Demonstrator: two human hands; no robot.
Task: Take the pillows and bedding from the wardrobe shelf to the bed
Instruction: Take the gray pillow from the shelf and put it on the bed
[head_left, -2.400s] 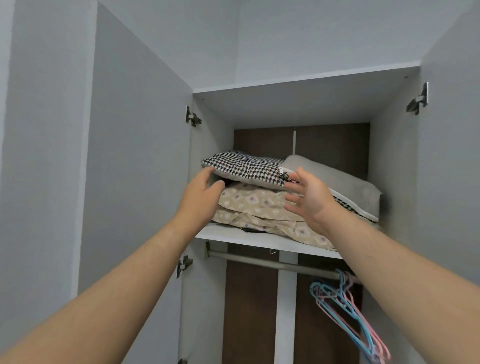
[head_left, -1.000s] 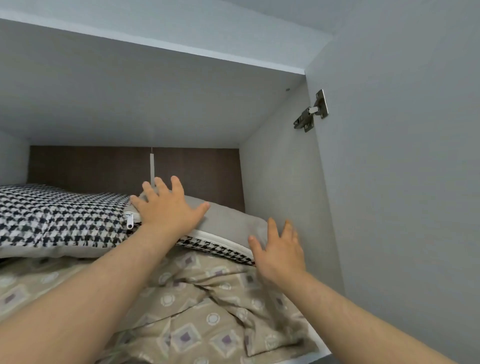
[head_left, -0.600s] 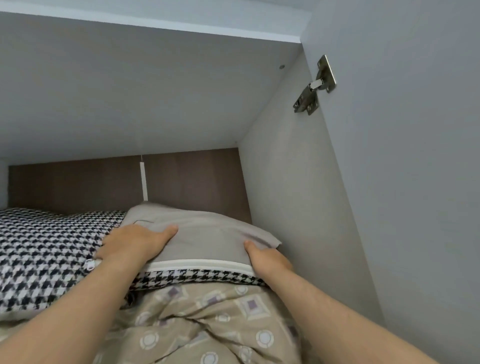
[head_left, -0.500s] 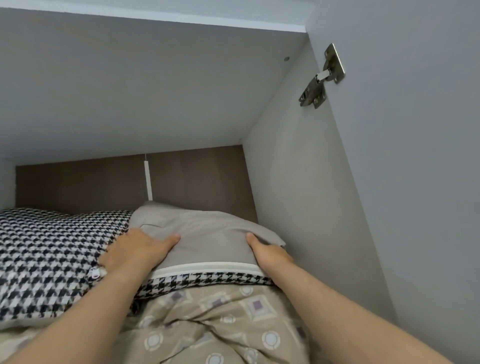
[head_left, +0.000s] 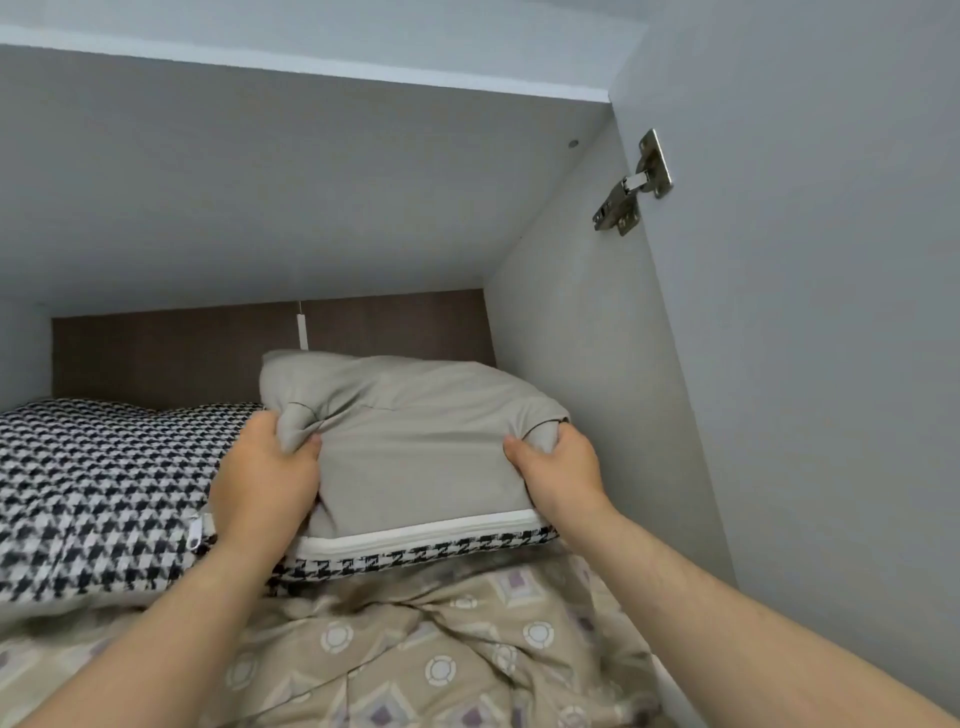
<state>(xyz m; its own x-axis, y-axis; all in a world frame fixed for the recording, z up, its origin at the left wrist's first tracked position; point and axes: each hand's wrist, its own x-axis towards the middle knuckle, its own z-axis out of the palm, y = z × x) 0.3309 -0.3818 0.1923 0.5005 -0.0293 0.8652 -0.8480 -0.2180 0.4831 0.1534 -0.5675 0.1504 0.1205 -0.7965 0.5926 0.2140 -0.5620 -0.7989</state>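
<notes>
A grey pillow (head_left: 415, 447) with a white zip edge and a houndstooth underside lies on the wardrobe's top shelf, at the right. My left hand (head_left: 267, 483) pinches its left front corner, bunching the cloth. My right hand (head_left: 558, 467) grips its right front corner the same way. A second pillow in black-and-white houndstooth (head_left: 93, 493) rests to the left, touching the grey one. Both sit on a folded beige bedding (head_left: 431, 654) printed with circles and squares, which fills the shelf front.
The wardrobe's right side wall (head_left: 587, 364) stands close beside the grey pillow. The open right door (head_left: 831, 312) hangs on a metal hinge (head_left: 631, 189). The compartment's top panel (head_left: 260, 182) is low overhead, and a brown back panel (head_left: 156, 353) closes the rear.
My hands went from lying flat on the grey pillow to gripping its two front corners. The pillow's front edge has risen and slid toward me, cloth bunching under my fingers.
</notes>
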